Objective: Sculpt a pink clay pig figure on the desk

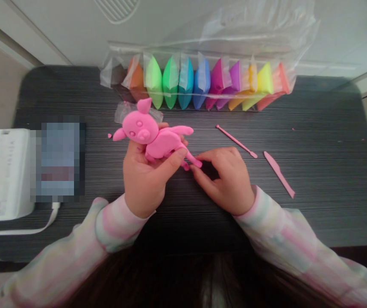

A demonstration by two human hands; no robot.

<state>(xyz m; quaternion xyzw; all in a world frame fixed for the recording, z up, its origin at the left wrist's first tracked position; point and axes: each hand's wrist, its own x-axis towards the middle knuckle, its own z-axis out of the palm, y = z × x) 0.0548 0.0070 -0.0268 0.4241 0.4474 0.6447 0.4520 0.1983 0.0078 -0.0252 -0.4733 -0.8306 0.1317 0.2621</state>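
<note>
A pink clay pig figure (pixel 162 143) lies tilted in my left hand (pixel 148 175), its head to the upper left and its legs to the lower right. My left thumb presses on the body near a leg, while the other fingers support it from behind. At the end of that leg, the thumb and index finger of my right hand (pixel 224 175) pinch the foot. To the right of my right hand, a thin pink modelling stick (pixel 236 141) and a pink plastic knife (pixel 278 173) rest on the dark table (pixel 324 141).
Along the back stands a clear plastic bag (pixel 253 38) over a row of coloured clay packets (pixel 186 83). A phone-like device (pixel 58 158) with a white cable (pixel 19 232) and a white box-shaped device (pixel 7 173) are at left. Clear wrapping (pixel 122 112) lies behind the pig.
</note>
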